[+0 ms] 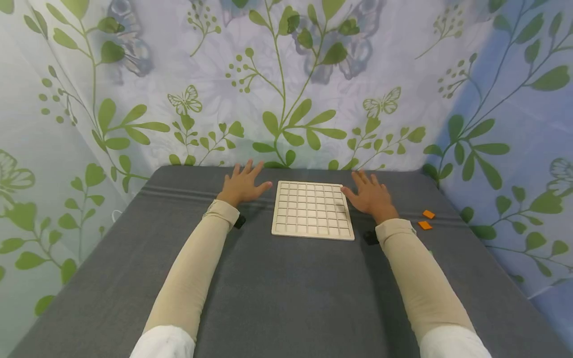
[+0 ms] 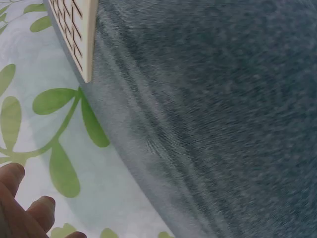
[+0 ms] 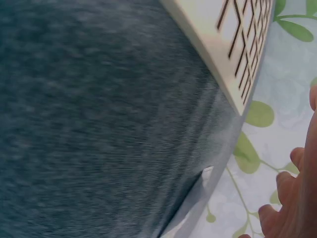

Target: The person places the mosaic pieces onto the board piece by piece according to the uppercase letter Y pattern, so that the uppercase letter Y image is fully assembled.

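Observation:
A pale wooden grid board (image 1: 312,211), divided into many small square cells, lies flat toward the back of the grey table. To its left, my left hand (image 1: 243,184) is held with fingers spread and the thumb toward the board. On the other side, my right hand (image 1: 369,195) has its fingers extended, the thumb close to the board's upper right edge; whether it touches I cannot tell. Neither hand holds anything. Part of the board (image 2: 84,39) shows in the left wrist view beyond the fingertips (image 2: 43,206). The right wrist view shows the board's corner (image 3: 218,49) too.
Two small orange pieces (image 1: 425,225) lie on the grey table (image 1: 309,288) right of my right forearm. A leaf-patterned curtain (image 1: 286,84) hangs behind the table and along both sides. A thin white loop (image 1: 115,216) shows at the left table edge.

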Demonstrator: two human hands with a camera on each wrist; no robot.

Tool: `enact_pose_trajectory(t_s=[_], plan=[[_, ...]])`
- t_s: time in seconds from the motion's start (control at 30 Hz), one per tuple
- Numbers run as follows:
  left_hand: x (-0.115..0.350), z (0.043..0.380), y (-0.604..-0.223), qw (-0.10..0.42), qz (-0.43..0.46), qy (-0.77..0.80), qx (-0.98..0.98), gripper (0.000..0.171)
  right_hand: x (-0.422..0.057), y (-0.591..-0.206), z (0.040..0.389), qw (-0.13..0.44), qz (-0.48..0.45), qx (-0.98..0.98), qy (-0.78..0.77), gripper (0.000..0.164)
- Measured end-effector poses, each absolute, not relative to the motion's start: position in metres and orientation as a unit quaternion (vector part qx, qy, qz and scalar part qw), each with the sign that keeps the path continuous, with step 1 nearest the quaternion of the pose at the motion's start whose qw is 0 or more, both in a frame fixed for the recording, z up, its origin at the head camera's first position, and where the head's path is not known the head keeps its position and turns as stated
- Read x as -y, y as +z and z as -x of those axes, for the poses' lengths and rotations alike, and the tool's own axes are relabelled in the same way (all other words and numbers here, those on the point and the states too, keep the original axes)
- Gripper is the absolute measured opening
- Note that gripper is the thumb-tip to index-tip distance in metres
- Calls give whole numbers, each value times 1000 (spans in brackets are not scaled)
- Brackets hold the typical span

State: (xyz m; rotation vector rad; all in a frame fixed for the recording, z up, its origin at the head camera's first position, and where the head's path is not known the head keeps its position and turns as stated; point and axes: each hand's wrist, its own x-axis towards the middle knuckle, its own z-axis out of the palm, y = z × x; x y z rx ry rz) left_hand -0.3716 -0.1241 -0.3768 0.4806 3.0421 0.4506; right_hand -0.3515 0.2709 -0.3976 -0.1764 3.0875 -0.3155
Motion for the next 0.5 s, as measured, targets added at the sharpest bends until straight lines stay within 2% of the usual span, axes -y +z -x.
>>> enact_pose_trajectory(t_s=[0.17,0.3,0.37,0.5], plan=[[123,371,-383,18,-152,148,-977,84,-278,-399,344,18,60,-992,-106,83],[123,367,-389,26,-156,155,-975,84,-294,-400,324,6,103,-987,-124,79],[124,366,-390,27,-162,156,-974,85,-305,-398,307,1,139,-981,-135,74],[128,364,-387,14,-171,156,-973,85,-332,-393,265,-18,199,-974,-110,53]])
